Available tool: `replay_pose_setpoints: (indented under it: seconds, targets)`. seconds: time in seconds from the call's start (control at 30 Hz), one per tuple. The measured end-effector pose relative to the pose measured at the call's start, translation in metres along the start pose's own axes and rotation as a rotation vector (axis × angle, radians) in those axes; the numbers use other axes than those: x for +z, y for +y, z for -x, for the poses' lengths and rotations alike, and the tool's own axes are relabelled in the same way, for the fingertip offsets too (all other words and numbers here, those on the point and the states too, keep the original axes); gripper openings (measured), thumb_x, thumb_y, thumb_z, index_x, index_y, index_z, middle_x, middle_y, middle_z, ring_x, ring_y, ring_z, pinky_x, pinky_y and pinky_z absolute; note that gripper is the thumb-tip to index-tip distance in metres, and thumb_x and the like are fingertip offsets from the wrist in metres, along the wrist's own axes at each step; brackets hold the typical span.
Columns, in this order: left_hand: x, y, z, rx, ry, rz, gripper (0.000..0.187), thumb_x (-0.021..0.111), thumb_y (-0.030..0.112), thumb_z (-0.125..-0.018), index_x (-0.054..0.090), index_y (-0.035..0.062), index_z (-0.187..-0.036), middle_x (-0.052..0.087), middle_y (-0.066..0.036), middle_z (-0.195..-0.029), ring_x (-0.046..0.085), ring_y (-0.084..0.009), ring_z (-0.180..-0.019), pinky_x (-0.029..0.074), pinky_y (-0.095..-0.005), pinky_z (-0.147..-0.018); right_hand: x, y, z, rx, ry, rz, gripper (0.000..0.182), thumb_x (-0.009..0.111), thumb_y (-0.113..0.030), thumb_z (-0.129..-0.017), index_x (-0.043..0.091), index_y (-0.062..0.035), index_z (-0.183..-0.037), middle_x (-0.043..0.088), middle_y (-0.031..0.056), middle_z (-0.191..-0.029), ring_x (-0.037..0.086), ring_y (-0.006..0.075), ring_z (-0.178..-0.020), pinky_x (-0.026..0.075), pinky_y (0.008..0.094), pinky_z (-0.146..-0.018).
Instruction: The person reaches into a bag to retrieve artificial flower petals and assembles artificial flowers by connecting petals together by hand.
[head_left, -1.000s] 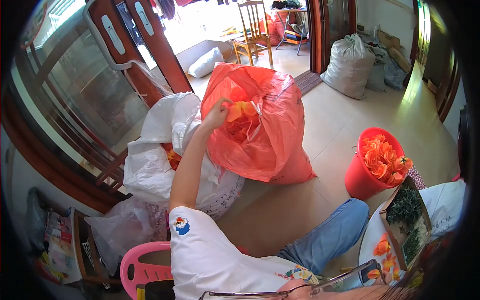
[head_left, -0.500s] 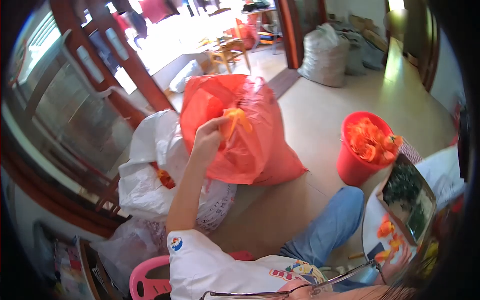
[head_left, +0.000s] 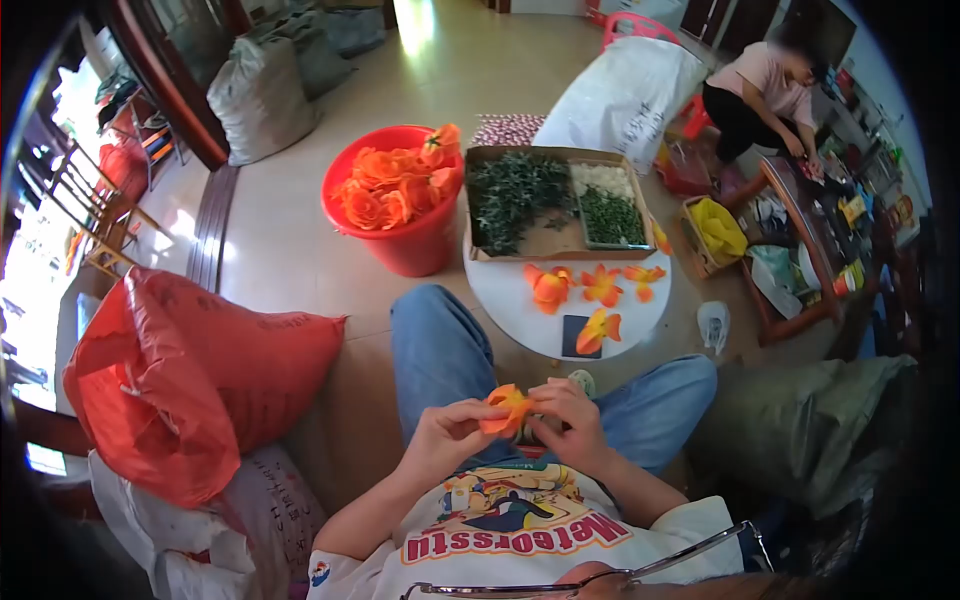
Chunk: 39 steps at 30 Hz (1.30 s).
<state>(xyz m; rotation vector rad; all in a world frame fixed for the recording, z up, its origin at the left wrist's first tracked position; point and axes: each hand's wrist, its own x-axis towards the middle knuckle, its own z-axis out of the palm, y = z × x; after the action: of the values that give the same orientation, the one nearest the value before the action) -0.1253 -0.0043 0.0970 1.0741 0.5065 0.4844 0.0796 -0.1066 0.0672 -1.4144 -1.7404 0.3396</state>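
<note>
Above my lap, an orange-yellow artificial flower petal piece (head_left: pixel 508 408) is between my two hands. My left hand (head_left: pixel 458 432) is closed, with thumb and fingers pinching its left side. My right hand (head_left: pixel 568 422) is pinching its right edge. Just beyond them is a small round white table (head_left: pixel 500 315). On it lie orange-yellow flowers (head_left: pixel 602 287), one of them resting partly over a dark square pad (head_left: pixel 578 338). A cardboard box (head_left: pixel 545 252) at the table's back holds green sprigs (head_left: pixel 520 195) and a small tray of greenery (head_left: pixel 612 217).
A red bucket (head_left: pixel 405 250) full of orange flowers (head_left: pixel 395 190) stands left of the table. An open red sack (head_left: pixel 240 360) leans at my left above white bags (head_left: pixel 265 510). A dark sack (head_left: pixel 800 420) sits at right. Another person (head_left: pixel 765 95) works at the back right.
My left hand has come from the red sack to my lap with the orange petal piece. My right hand now grips it too. The view has swung right, toward the table.
</note>
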Motion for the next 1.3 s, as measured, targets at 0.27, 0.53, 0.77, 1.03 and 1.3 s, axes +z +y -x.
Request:
replay_pose_setpoints:
  seconds: [0.27,0.53,0.77,1.03,1.3]
  targets:
    - [0.03,-0.023,-0.058,-0.317,-0.021,0.1,0.019,0.061,0.014,-0.092,0.068,0.0038,-0.106,0.069,-0.003,-0.091,0.06,-0.0044,-0.078,0.041,-0.0171,-0.062,-0.013,0.003,-0.002,0.393,0.383,-0.296,0.073,0.082,-0.007,-0.065,0.048,-0.0045,-0.13,0.051,0.0124,-0.13,0.053,0.0262,-0.116,0.041,0.0363,-0.099]
    - [0.034,-0.025,-0.093,-0.469,-0.045,0.311,0.019,0.059,0.02,-0.095,0.067,0.0038,-0.101,0.068,-0.002,-0.088,0.057,-0.0044,-0.071,0.041,-0.018,-0.061,-0.032,0.057,0.021,0.751,0.119,-0.7,0.034,0.071,0.003,-0.076,0.062,-0.0011,-0.109,0.064,0.0076,-0.105,0.058,0.0134,-0.1,0.044,0.027,-0.092]
    - [0.026,-0.056,-0.118,-0.374,0.063,0.16,0.019,0.058,0.018,-0.095,0.065,0.0015,-0.1,0.066,-0.001,-0.09,0.058,-0.0057,-0.078,0.046,-0.0205,-0.074,-0.029,0.08,0.028,0.811,0.258,-0.869,0.007,0.065,0.005,-0.082,0.065,0.0022,-0.088,0.064,0.0059,-0.095,0.059,0.0115,-0.089,0.046,0.0233,-0.083]
    - [0.037,-0.08,-0.135,-0.325,0.073,0.125,0.017,0.058,0.017,-0.095,0.064,0.0009,-0.098,0.067,-0.003,-0.094,0.062,-0.008,-0.086,0.048,-0.0229,-0.081,-0.03,0.085,0.026,1.025,0.541,-1.16,0.019,0.064,0.003,-0.083,0.059,-0.0033,-0.1,0.062,0.0053,-0.093,0.063,0.013,-0.086,0.054,0.0275,-0.076]
    - [0.047,-0.089,-0.167,-0.236,0.086,0.102,0.012,0.06,0.008,-0.092,0.063,-0.0025,-0.098,0.068,-0.007,-0.093,0.065,-0.0098,-0.084,0.051,-0.0219,-0.08,-0.054,0.097,-0.002,1.015,0.652,-0.823,0.024,0.069,0.001,-0.079,0.059,-0.0019,-0.101,0.062,0.0038,-0.092,0.061,0.0117,-0.082,0.052,0.0252,-0.074]
